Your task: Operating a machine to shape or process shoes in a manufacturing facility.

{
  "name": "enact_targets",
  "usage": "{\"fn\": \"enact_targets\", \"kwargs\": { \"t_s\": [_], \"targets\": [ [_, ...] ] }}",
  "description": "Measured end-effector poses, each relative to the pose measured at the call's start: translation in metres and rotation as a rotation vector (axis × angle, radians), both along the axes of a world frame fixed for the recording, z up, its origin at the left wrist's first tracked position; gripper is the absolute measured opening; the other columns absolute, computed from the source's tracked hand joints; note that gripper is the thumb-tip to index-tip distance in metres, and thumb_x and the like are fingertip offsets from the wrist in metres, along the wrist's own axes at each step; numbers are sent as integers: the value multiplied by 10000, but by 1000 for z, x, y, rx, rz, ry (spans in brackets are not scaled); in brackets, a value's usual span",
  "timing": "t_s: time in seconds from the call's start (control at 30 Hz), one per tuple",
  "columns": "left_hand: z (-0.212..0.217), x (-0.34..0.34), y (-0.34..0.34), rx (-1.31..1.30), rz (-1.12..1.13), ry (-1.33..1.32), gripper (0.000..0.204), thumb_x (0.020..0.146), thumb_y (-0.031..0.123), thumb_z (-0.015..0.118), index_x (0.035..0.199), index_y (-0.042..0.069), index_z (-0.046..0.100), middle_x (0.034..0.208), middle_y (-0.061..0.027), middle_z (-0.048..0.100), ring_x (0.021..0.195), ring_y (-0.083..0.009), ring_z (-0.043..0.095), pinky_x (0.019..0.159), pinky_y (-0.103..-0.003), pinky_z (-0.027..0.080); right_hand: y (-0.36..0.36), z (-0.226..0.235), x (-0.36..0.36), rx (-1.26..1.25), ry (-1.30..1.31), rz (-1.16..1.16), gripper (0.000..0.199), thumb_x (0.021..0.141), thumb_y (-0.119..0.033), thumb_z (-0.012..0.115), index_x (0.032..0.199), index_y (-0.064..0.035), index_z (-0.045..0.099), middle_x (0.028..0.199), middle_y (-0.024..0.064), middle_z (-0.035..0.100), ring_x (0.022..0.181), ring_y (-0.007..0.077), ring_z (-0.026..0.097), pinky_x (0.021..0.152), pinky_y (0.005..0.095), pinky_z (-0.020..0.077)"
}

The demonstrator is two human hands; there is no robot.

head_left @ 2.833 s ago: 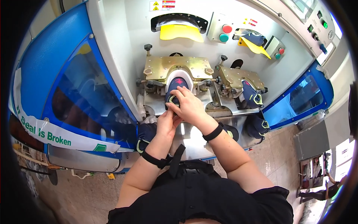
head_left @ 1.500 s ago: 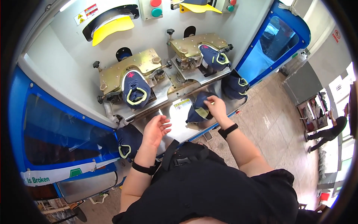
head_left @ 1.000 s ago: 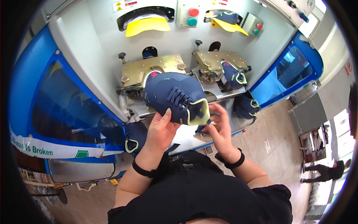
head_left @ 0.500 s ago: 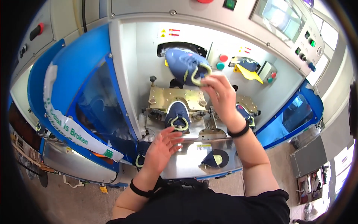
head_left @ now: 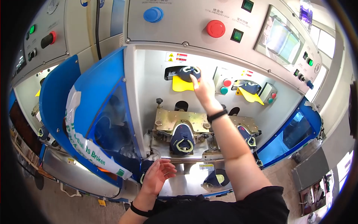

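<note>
High in the left part of the machine's bay, my right hand (head_left: 203, 89) grips a navy shoe upper (head_left: 188, 73) by its edge. That upper sits at the dark slot in the back wall, over a yellow flap (head_left: 182, 85). Below, another navy shoe upper (head_left: 182, 139) with a lime-edged opening rests under a brass-coloured clamp plate (head_left: 182, 118). My left hand (head_left: 158, 176) hovers low by the bay's front ledge, its fingers loosely curved and apart, with nothing in them. A loose navy upper (head_left: 216, 178) lies on the metal ledge (head_left: 194, 186) to its right.
A second station at the right holds a navy upper (head_left: 245, 135) and another at its wall slot (head_left: 249, 87). Blue hinged doors (head_left: 106, 100) flank the bay. Push buttons (head_left: 227, 82) sit on the back wall, and a red emergency button (head_left: 216, 28) is on the panel above.
My right hand has carried the shoe upper away from me onto the left wall slot. My left hand has dropped back from the clamped upper. The view has tilted up.
</note>
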State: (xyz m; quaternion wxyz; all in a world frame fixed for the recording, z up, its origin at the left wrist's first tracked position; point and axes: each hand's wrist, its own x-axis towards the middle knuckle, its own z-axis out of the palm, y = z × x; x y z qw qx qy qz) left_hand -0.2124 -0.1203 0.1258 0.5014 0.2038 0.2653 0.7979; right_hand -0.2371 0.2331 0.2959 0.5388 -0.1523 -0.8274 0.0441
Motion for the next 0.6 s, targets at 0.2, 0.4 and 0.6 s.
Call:
{"fn": "enact_targets", "kwargs": {
  "t_s": [0.2, 0.4, 0.6],
  "targets": [
    [-8, -4, 16, -65, -65, -2, 407, 1005, 391, 492, 1194, 43, 584, 1044, -144, 669, 980, -290, 663, 860, -427, 533, -2, -69, 70, -166, 154, -320, 312, 799, -26, 597, 1106, -40, 541, 1448, 290, 349, 858, 333, 613, 765, 403, 515],
    [-3, 14, 59, -74, -270, 12, 378, 1008, 354, 488, 1191, 38, 584, 1039, -130, 668, 977, -280, 657, 875, -415, 526, 7, -67, 107, -205, -302, -247, 287, 752, -41, 626, 1032, -58, 568, 1568, 295, 180, 982, 432, 648, 805, 461, 545],
    [-14, 34, 93, -156, -468, -6, 339, 1017, 333, 474, 1152, 46, 595, 1001, -110, 670, 935, -254, 660, 834, -390, 538, -56, -108, 191, -170, -280, 10, 148, 814, -59, 646, 959, -59, 622, 999, 128, 669, 901, 317, 671, 732, 402, 543]
  ]
}}
